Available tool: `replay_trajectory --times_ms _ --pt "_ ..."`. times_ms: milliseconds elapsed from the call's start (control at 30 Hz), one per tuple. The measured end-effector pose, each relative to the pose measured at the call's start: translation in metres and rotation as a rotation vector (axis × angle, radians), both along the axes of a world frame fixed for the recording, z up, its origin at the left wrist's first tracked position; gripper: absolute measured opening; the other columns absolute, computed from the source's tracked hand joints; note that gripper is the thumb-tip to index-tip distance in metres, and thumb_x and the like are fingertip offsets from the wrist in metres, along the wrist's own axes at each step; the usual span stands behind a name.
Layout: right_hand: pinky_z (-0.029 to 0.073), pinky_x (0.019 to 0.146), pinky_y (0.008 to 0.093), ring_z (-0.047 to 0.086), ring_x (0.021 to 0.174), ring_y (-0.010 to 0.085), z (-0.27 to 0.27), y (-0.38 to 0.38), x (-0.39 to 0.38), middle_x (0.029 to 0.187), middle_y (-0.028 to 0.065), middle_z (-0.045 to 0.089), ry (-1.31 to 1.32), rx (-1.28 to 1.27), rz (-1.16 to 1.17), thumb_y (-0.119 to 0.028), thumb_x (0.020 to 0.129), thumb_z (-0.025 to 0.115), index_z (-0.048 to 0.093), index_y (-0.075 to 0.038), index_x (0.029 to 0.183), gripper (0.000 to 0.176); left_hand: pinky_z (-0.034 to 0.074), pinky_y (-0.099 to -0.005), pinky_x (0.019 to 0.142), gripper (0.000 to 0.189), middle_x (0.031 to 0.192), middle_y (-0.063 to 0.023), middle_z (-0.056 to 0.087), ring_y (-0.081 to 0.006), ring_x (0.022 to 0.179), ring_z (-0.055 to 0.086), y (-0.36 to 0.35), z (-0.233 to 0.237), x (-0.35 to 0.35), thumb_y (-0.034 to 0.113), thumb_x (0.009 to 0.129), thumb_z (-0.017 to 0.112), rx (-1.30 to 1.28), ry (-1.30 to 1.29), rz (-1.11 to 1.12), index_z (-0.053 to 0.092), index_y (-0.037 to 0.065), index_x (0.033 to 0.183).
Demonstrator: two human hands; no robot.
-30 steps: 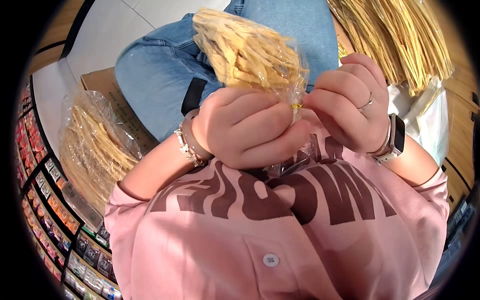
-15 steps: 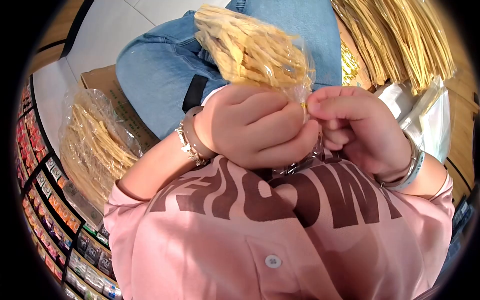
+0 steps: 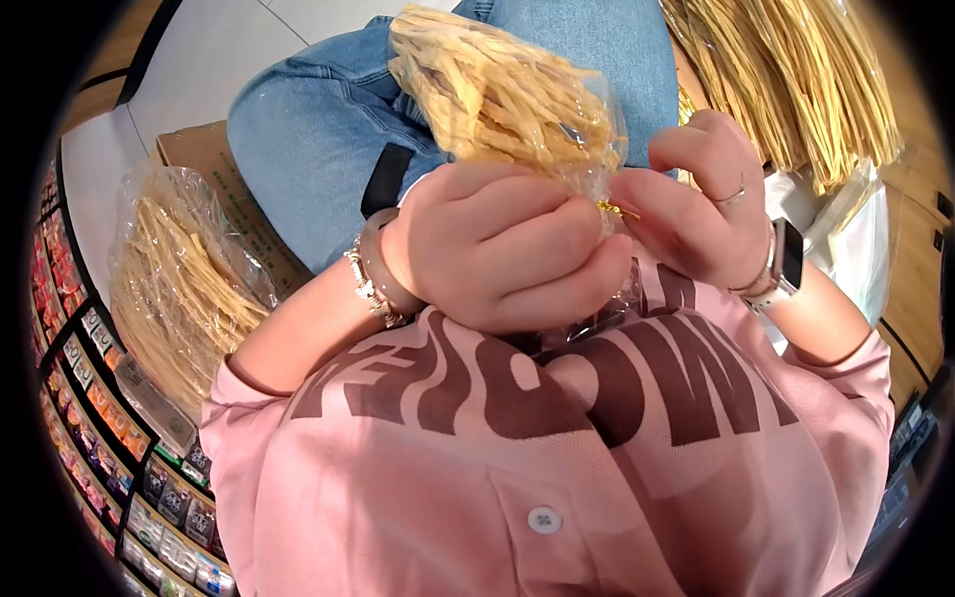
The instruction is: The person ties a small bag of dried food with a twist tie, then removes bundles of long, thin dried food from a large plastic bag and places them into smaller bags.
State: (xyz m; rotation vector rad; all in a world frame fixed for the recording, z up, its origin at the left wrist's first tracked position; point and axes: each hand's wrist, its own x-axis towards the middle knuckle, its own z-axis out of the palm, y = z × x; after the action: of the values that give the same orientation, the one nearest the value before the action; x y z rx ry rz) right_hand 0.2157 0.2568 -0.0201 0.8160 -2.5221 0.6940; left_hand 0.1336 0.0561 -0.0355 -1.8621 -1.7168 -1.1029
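A clear plastic bag of dried yellow bean curd sticks (image 3: 497,95) lies across my lap, its filled end pointing away from me. My left hand (image 3: 517,249) is closed around the gathered neck of this bag, and some loose plastic shows below the fingers. A shiny gold twist tie (image 3: 619,210) sits at the neck, right beside my left fingertips. My right hand (image 3: 706,204) is at the tie's free end with its fingers curled and pinched; the exact contact is partly hidden.
Another filled bag (image 3: 189,279) rests at the left by a cardboard box (image 3: 234,199). Long bundles of yellow sticks (image 3: 796,80) lie at the upper right, above clear plastic bags (image 3: 851,239). Shelves of packaged goods (image 3: 99,428) stand at the lower left.
My right hand has turned at the wrist, so the watch face and a ring now show. More of the gold tie is visible. My left hand keeps its grip on the bag neck.
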Motion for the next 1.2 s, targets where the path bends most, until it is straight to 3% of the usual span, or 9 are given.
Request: replay_trajectory --times_ms 367,567,767,867,900,1000,1133,1200 --pt "0.037 0.056 0.0336 0.044 0.065 0.0191 0.001 -0.004 -0.007 0.081 0.0034 0.047 0.201 0.068 0.032 -0.016 0.06 0.068 0.066 -0.01 0.088 0.03 0.048 -0.0275 0.053 0.023 0.075 -0.0059 0.056 -0.0193 0.061 0.058 -0.001 0.001 -0.002 0.017 0.062 0.068 0.04 -0.007 0.008 0.065 0.01 0.084" --pt "0.038 0.058 0.0344 0.046 0.062 0.0192 0.014 -0.002 -0.013 0.075 0.0027 0.049 0.162 0.16 0.077 -0.015 0.059 0.066 0.063 -0.008 0.087 0.028 0.048 -0.0276 0.051 0.025 0.075 -0.0065 0.056 -0.0193 0.06 0.058 0.002 -0.002 -0.004 0.015 0.06 0.069 0.063 -0.003 -0.005 0.065 0.009 0.084" --pt "0.038 0.056 0.0278 0.046 0.058 0.015 0.028 -0.01 -0.007 0.069 0.0008 0.049 -0.389 -0.174 -0.073 -0.002 0.075 0.058 0.055 -0.003 0.083 0.008 0.048 -0.0267 0.05 0.024 0.075 -0.0061 0.055 -0.0182 0.059 0.057 0.01 0.002 -0.002 0.011 0.061 0.068 0.059 -0.003 0.048 0.064 0.008 0.084" --pt "0.036 0.052 0.0201 0.045 0.057 0.0062 0.048 -0.019 0.005 0.069 -0.0012 0.051 -1.259 -0.808 -0.37 -0.003 0.084 0.053 0.053 -0.001 0.082 0.003 0.049 -0.0259 0.051 0.023 0.076 -0.0049 0.055 -0.0169 0.061 0.057 0.013 -0.001 0.002 0.009 0.061 0.067 0.015 -0.004 0.026 0.064 0.009 0.084" --pt "0.03 0.044 0.0188 0.041 0.051 0.0017 0.038 -0.026 0.01 0.06 -0.0031 0.048 -1.214 -1.038 -0.448 -0.007 0.084 0.052 0.054 -0.001 0.081 0.007 0.049 -0.0256 0.052 0.022 0.076 -0.0045 0.054 -0.0165 0.062 0.057 0.012 0.001 0.004 0.009 0.061 0.066 -0.012 0.013 0.018 0.064 0.009 0.083" --pt "0.028 0.044 0.0187 0.038 0.049 0.0028 0.045 -0.019 0.009 0.059 -0.0022 0.048 -1.613 -1.517 -0.653 -0.004 0.082 0.053 0.056 0.0 0.079 0.005 0.05 -0.0246 0.054 0.022 0.077 -0.0035 0.054 -0.0157 0.064 0.057 0.018 -0.001 0.008 0.008 0.061 0.066 -0.025 0.065 -0.002 0.063 0.009 0.083" --pt "0.023 0.044 0.0174 0.032 0.048 0.0013 0.04 -0.012 0.015 0.063 -0.0042 0.048 -1.754 -1.509 -0.53 -0.007 0.086 0.05 0.056 -0.001 0.084 0.009 0.05 -0.0244 0.055 0.022 0.077 -0.0031 0.054 -0.0153 0.065 0.057 0.016 -0.001 0.009 0.009 0.061 0.067 -0.064 0.088 -0.041 0.063 0.009 0.083" --pt "0.026 0.045 0.0177 0.034 0.049 0.0025 0.04 -0.009 0.011 0.066 -0.0036 0.049 -1.7 -1.404 -0.526 -0.007 0.085 0.052 0.057 -0.001 0.089 0.009 0.05 -0.0246 0.056 0.023 0.077 -0.0034 0.055 -0.0156 0.065 0.057 0.014 0.0 0.008 0.01 0.062 0.067 -0.044 0.074 -0.024 0.063 0.009 0.084"
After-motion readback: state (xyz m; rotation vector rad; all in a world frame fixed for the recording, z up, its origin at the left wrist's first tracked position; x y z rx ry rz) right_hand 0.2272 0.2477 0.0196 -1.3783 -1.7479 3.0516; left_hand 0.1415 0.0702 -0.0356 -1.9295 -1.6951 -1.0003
